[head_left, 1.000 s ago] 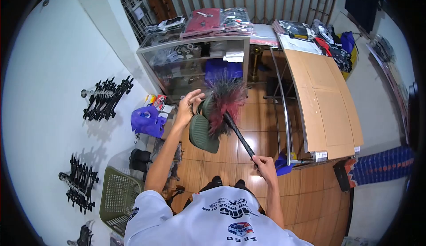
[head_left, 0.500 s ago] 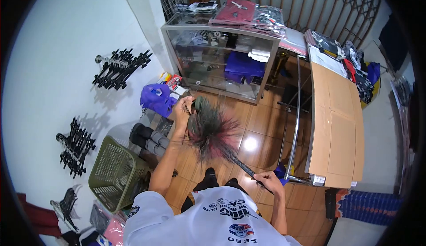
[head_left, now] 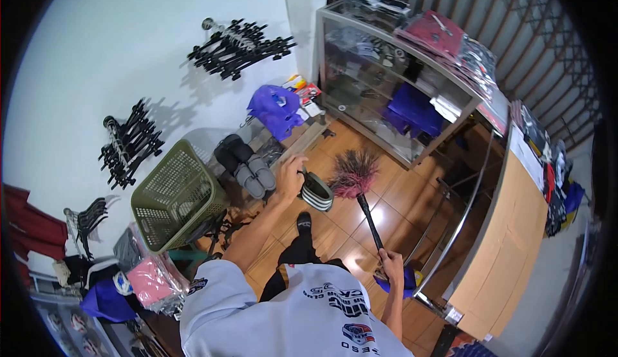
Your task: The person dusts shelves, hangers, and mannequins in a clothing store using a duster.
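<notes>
My left hand (head_left: 291,175) is closed on the end of a dark green slide sandal (head_left: 317,192) with white stripes, held above the tiled floor. My right hand (head_left: 391,265) is wrapped round the black handle of a feather duster (head_left: 356,175). The duster's dark and pink feathers point away from me, just right of the sandal and apart from it. Pairs of black and grey sandals (head_left: 246,165) sit to the left of my left hand.
A green basket (head_left: 177,196) stands at the left near wall racks of black hangers (head_left: 241,47). A purple bag (head_left: 275,111) lies behind the sandals. A glass display case (head_left: 386,87) is at the back, and a cardboard-topped table (head_left: 505,241) with a metal rail at the right.
The view has turned, shifting the room. The duster's feathers, which were over the item at my left hand, are now away to its right, and the sandal shows plainly.
</notes>
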### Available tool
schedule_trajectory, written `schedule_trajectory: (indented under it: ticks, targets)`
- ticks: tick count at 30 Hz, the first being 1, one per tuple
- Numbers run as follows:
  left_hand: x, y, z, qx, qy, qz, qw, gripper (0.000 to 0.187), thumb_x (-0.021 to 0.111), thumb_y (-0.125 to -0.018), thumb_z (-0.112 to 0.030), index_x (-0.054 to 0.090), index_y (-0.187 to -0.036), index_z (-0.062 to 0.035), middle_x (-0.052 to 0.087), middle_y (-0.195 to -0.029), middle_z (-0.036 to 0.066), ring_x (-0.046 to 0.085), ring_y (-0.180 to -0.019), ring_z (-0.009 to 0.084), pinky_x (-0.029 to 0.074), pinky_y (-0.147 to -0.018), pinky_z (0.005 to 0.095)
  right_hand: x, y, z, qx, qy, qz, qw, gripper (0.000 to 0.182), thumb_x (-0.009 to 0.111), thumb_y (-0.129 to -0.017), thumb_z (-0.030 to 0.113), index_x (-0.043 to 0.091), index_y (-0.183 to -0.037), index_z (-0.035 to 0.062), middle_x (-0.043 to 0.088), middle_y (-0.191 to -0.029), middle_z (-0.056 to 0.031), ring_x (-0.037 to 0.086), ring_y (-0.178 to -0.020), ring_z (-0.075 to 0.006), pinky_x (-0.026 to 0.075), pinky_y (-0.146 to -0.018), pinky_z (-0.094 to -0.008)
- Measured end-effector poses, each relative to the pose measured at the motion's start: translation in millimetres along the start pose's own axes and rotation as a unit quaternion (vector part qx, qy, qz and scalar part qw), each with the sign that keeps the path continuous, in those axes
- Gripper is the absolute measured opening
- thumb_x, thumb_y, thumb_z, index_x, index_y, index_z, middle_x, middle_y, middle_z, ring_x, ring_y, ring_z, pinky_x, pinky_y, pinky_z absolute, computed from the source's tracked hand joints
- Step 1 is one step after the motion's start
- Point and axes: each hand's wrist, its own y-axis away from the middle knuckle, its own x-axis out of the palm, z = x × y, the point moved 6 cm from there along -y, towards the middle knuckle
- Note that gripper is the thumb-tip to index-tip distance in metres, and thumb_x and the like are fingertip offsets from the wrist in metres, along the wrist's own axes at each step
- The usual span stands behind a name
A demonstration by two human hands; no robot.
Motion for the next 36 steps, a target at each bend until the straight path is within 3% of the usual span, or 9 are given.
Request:
schedule_trajectory:
  ticks: [1, 5, 8, 12, 15, 24, 27, 31, 36]
  targets:
    - [9.4, 3.9, 19.7, -0.046, -0.006, 0.073, 0.996, 0.033, 0.059, -0.073, 0.008, 0.065, -0.102, -0.0065, 0.067, -0.111, 0.009, 0.062, -0.095, 0.0353, 0.051, -0.082, 0.0427, 2.6, -6.9, -7.8, 0.014, 0.013, 0.000, 1.000, 0.034, 0.063, -0.095, 0.030, 0.071, -0.089, -0.0029, 0.059, -0.060, -0.0064, 0.047, -0.040, -0.0103, 0.034, -0.037, -0.0280]
    - [25.9, 3.1, 102.7, -0.065, 0.025, 0.043, 0.997, 0.037, 0.053, -0.064, 0.010, 0.070, -0.093, -0.0061, 0.069, -0.104, 0.013, 0.064, -0.090, 0.0392, 0.052, -0.084, 0.0453, 17.5, -24.0, -24.0, 0.019, 0.098, -0.010, 0.995, 0.034, 0.064, -0.092, 0.028, 0.069, -0.083, -0.0040, 0.060, -0.059, -0.0073, 0.050, -0.041, -0.0123, 0.037, -0.038, -0.0298]
    - [25.6, -2.4, 159.8, -0.112, -0.027, 0.059, 0.992, 0.032, 0.055, -0.070, 0.007, 0.073, -0.092, -0.0093, 0.070, -0.101, 0.013, 0.066, -0.092, 0.0371, 0.053, -0.083, 0.0467, 31.7, -68.3, -114.7, 0.103, 0.051, 0.017, 0.993, 0.033, 0.065, -0.091, 0.027, 0.068, -0.079, -0.0036, 0.060, -0.059, -0.0075, 0.053, -0.044, -0.0137, 0.040, -0.040, -0.0321]
    - [32.8, -10.6, 265.1, -0.209, -0.114, 0.141, 0.961, 0.034, 0.061, -0.077, 0.000, 0.076, -0.101, -0.0181, 0.071, -0.097, 0.015, 0.067, -0.093, 0.0359, 0.051, -0.084, 0.0499, 61.3, -56.9, -126.1, 0.235, 0.045, 0.023, 0.971, 0.028, 0.058, -0.095, 0.025, 0.067, -0.089, -0.0007, 0.055, -0.060, -0.0057, 0.052, -0.045, -0.0156, 0.038, -0.038, -0.0299]
    - [25.4, -19.8, 335.9, -0.297, -0.172, 0.188, 0.920, 0.038, 0.061, -0.080, -0.002, 0.075, -0.110, -0.0202, 0.070, -0.098, 0.019, 0.066, -0.093, 0.0393, 0.051, -0.087, 0.0507, 74.7, -41.2, -100.0, 0.310, 0.057, 0.016, 0.949, 0.028, 0.058, -0.095, 0.026, 0.067, -0.089, -0.0006, 0.055, -0.060, -0.0058, 0.052, -0.045, -0.0156, 0.039, -0.038, -0.0300]
    - [15.9, -46.5, 520.1, -0.407, -0.146, 0.234, 0.871, 0.024, 0.058, -0.096, -0.019, 0.072, -0.105, -0.0020, 0.066, -0.106, 0.027, 0.064, -0.103, 0.0427, 0.053, -0.090, 0.0539, 111.1, -72.2, 10.0, 0.322, 0.145, -0.023, 0.935, 0.029, 0.058, -0.095, 0.027, 0.067, -0.089, -0.0005, 0.054, -0.060, -0.0061, 0.052, -0.045, -0.0157, 0.040, -0.039, -0.0303]
    - [18.6, -49.5, 560.4, -0.417, -0.158, 0.246, 0.861, 0.029, 0.062, -0.088, -0.001, 0.073, -0.114, -0.0086, 0.069, -0.094, 0.023, 0.065, -0.088, 0.0391, 0.055, -0.082, 0.0488, 125.8, -91.9, 63.7, 0.292, 0.165, -0.038, 0.941, 0.030, 0.058, -0.095, 0.027, 0.067, -0.089, -0.0005, 0.054, -0.061, -0.0062, 0.052, -0.045, -0.0157, 0.040, -0.039, -0.0304]
    - [15.0, -58.0, 583.6, -0.449, -0.127, 0.268, 0.843, 0.021, 0.067, -0.087, -0.004, 0.075, -0.107, -0.0059, 0.069, -0.104, 0.023, 0.065, -0.102, 0.0393, 0.055, -0.090, 0.0494, 145.4, -114.1, 124.4, 0.249, 0.182, -0.048, 0.950, 0.030, 0.058, -0.096, 0.028, 0.067, -0.089, -0.0004, 0.054, -0.061, -0.0063, 0.052, -0.045, -0.0157, 0.041, -0.039, -0.0305]
    - [24.2, -55.3, 625.5, -0.433, -0.125, 0.213, 0.867, 0.024, 0.070, -0.080, 0.000, 0.077, -0.102, -0.0088, 0.071, -0.101, 0.021, 0.067, -0.096, 0.0382, 0.057, -0.088, 0.0452, 155.9, -137.6, 157.0, 0.203, 0.204, -0.036, 0.957, 0.032, 0.058, -0.097, 0.028, 0.066, -0.089, -0.0013, 0.052, -0.059, -0.0056, 0.052, -0.044, -0.0154, 0.042, -0.039, -0.0310]
